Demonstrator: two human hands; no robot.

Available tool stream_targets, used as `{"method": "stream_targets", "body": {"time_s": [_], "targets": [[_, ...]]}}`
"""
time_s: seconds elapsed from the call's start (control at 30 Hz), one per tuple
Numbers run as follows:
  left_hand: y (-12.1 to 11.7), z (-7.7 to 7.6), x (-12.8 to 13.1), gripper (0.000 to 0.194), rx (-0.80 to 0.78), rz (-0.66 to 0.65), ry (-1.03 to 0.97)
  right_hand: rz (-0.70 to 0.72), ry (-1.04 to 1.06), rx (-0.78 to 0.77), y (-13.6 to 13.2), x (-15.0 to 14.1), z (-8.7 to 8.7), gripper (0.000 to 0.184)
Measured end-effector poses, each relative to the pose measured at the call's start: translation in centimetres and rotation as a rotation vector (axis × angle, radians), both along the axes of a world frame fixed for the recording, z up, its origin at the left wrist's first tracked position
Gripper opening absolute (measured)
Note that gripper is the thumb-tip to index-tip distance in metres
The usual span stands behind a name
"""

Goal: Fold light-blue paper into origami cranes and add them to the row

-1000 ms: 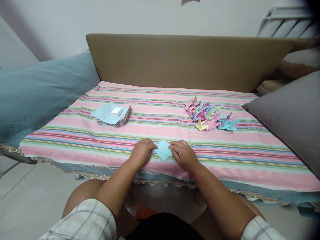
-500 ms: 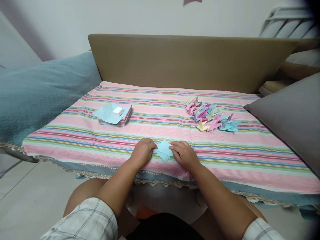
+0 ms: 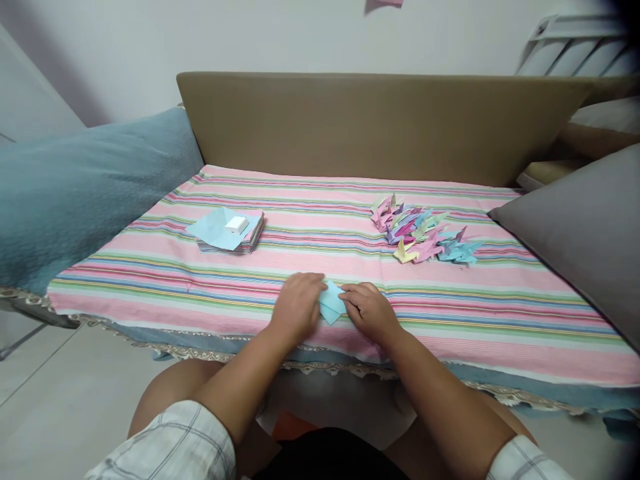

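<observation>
A light blue folded origami paper (image 3: 331, 304), diamond-shaped with crease lines, lies on the striped cloth between my hands. My right hand (image 3: 369, 308) is closed, its thumb and fingers pinching the paper's right corner. On the other side, my left hand (image 3: 299, 303) has curled fingers pressed on the upper left edge, and it covers the paper's left corner. Its thumb is mostly hidden behind the back of the hand.
Folded paper cranes (image 3: 425, 233) in several colours sit at the right. A stack of paper sheets (image 3: 213, 230) with a small white block (image 3: 237, 225) on top is at the left. A grey cushion (image 3: 575, 227) leans at the right edge; a blue armrest (image 3: 100, 180) borders the left.
My left hand has moved to the right and slightly up, from the paper's left corner onto its upper left edge, covering more of it. My right hand stays at the right corner.
</observation>
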State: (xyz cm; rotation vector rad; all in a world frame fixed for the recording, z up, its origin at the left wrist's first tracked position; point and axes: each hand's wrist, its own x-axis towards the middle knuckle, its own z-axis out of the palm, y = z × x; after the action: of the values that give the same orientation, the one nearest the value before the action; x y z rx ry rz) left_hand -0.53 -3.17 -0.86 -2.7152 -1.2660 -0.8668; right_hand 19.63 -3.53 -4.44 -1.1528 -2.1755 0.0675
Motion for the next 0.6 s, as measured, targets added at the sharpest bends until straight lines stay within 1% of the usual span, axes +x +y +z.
{"method": "stream_targets", "body": {"time_s": [0.03, 0.07, 0.1, 0.17, 0.23, 0.3, 0.43, 0.6], "targets": [[-0.6, -0.4, 0.7, 0.044, -0.007, -0.082, 0.038, 0.002, -0.001, -0.004, 0.0, 0.0, 0.1, 0.024], [-1.1, -1.0, 1.3, 0.049, -0.019, -0.124, 0.082, 0.004, 0.001, -0.008, 0.0, -0.1, 0.1, 0.024], [-1.6, -1.5, 1.8, 0.050, -0.015, -0.141, 0.107, 0.005, 0.003, -0.016, 0.0, -0.1, 0.2, 0.024], [-2.2, -2.7, 2.4, 0.051, -0.007, -0.131, 0.151, 0.007, 0.019, -0.036, -0.1, 0.1, 0.4, 0.022], [-2.4, -3.4, 2.4, 0.052, 0.002, -0.119, 0.193, 0.008, 0.055, -0.062, -0.1, 0.4, 0.6, 0.019], [-2.3, -3.7, 2.3, 0.050, 0.006, -0.122, 0.233, 0.007, 0.104, -0.087, -0.1, 0.9, 0.7, 0.018], [-2.0, -3.6, 2.0, 0.044, 0.009, -0.134, 0.282, -0.003, 0.164, -0.116, -0.2, 1.9, 1.0, 0.016], [-1.9, -3.6, 2.0, 0.045, 0.000, -0.134, 0.288, -0.010, 0.096, -0.151, -0.3, 2.7, 1.0, 0.016]]}}
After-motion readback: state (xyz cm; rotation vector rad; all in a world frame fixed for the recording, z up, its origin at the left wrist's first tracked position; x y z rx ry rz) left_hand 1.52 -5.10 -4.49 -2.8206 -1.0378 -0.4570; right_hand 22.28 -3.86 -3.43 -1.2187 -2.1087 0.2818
